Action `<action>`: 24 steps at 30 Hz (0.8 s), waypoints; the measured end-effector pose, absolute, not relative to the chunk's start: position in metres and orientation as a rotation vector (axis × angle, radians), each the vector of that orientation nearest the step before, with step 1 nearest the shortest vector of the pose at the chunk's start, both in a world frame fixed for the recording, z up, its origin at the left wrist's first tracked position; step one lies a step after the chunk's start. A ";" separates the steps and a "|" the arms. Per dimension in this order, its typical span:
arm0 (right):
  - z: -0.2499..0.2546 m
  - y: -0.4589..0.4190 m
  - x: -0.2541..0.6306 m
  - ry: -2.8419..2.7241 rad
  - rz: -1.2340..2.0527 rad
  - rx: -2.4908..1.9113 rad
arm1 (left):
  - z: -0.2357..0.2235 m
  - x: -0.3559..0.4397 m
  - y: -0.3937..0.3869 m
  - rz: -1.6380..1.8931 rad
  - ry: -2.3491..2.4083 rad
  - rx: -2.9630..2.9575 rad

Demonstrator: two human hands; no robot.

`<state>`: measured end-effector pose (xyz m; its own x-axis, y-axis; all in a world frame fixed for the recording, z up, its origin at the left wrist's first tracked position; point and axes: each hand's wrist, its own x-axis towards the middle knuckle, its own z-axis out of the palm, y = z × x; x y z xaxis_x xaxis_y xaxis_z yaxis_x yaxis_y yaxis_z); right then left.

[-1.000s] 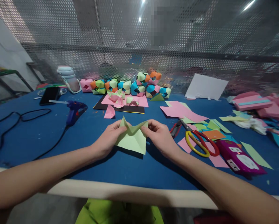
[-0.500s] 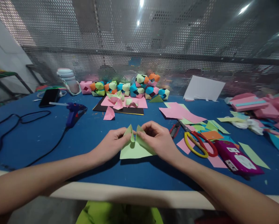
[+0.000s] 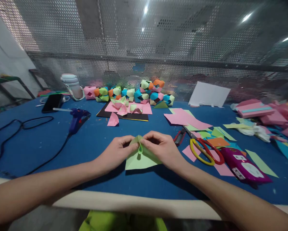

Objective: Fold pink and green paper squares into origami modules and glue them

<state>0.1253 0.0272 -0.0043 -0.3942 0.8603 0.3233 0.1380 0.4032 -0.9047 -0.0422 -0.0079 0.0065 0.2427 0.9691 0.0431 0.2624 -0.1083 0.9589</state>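
A light green sheet of paper [image 3: 140, 162] is pinched between my two hands just above the blue table. My left hand [image 3: 117, 150] grips its left side with thumb and fingers. On the other side my right hand [image 3: 160, 147] pinches the right edge near the top. Both upper edges curl inward and meet in the middle, leaving a small rounded loop below the fingertips. Beyond my hands lies a small folded pink paper piece [image 3: 113, 119], with several more folded pieces on a pink sheet [image 3: 147, 108] over a black board [image 3: 104, 111].
A row of colourful paper balls [image 3: 128, 94] stands at the back. Left are a blue glue gun [image 3: 76, 120], its cord, a phone [image 3: 52, 102] and a bottle [image 3: 72, 86]. Scissors [image 3: 207, 150], a red-and-black tool [image 3: 179, 136], paper scraps and a purple packet [image 3: 242, 165] lie right.
The two upper edges of the green paper, apart before, now meet in the middle. My hands have drawn closer together. The whole view has shifted slightly.
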 end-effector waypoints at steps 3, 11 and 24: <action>-0.001 0.025 0.126 -1.858 0.999 -0.855 | 0.005 -0.042 -0.008 0.941 1.189 1.555; 0.005 0.016 0.127 -2.045 0.756 -0.782 | 0.003 -0.042 -0.006 1.005 1.246 1.534; -0.002 0.021 0.124 -2.010 0.610 -0.863 | 0.003 -0.041 -0.008 1.021 1.322 1.608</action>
